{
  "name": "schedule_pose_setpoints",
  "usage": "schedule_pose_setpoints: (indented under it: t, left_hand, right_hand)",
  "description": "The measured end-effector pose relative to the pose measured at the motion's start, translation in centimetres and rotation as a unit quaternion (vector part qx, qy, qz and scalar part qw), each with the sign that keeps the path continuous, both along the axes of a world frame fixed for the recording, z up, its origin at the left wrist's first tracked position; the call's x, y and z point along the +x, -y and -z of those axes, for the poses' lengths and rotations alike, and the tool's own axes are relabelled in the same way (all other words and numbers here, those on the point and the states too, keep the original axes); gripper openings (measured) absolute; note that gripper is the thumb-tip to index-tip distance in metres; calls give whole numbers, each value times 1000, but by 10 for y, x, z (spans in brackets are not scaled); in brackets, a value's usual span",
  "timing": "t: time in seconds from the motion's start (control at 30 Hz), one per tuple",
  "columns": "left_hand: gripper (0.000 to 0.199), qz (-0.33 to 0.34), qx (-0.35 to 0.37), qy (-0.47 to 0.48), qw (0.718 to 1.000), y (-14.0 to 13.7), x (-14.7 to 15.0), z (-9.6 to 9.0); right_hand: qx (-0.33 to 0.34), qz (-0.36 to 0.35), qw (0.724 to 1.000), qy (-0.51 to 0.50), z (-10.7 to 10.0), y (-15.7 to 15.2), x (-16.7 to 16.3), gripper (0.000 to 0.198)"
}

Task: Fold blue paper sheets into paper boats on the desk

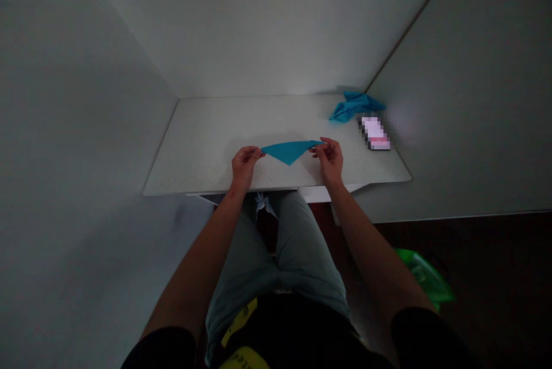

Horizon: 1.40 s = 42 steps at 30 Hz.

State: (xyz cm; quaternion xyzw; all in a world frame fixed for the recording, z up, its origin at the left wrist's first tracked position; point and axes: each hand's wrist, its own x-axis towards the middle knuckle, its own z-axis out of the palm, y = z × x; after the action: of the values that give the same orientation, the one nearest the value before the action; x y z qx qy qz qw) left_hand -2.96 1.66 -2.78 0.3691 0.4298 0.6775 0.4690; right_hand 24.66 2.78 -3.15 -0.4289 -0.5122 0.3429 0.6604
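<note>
A blue piece of folded paper (pixel 288 152), triangular with its point toward me, is stretched between my two hands over the white table (pixel 207 127). My left hand (pixel 245 165) pinches its left corner between thumb and fingers. At the opposite corner, my right hand (pixel 330 159) is closed on the paper, with the thumb and fingertips together. The long edge runs along the far side and bows slightly. At the table's back right lies another folded blue paper piece (pixel 356 106), apart from both hands.
A phone (pixel 375 132) with a lit, blurred screen lies at the table's right side. White walls (pixel 267 24) enclose the table at the back and on both sides. Down on the dark floor at the right is a green plastic bag (pixel 425 277).
</note>
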Motion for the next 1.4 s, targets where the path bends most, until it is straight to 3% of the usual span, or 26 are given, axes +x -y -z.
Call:
schedule_pose_setpoints:
  t: [0.2, 0.33, 1.03, 1.4]
  left_hand:
    - [57, 35, -15, 8, 999, 1, 0, 1]
    - [54, 38, -21, 12, 999, 2, -1, -1]
    - [47, 88, -26, -97, 991, 6, -5, -2]
    - [48, 94, -31, -83, 992, 5, -3, -2]
  right_hand:
    - [45, 35, 998, 18, -11, 8, -11, 43]
    - [73, 19, 997, 18, -25, 5, -20, 35]
    - [57, 35, 997, 48, -47, -8, -17, 48]
    - [48, -17, 992, 114, -59, 4, -26, 48]
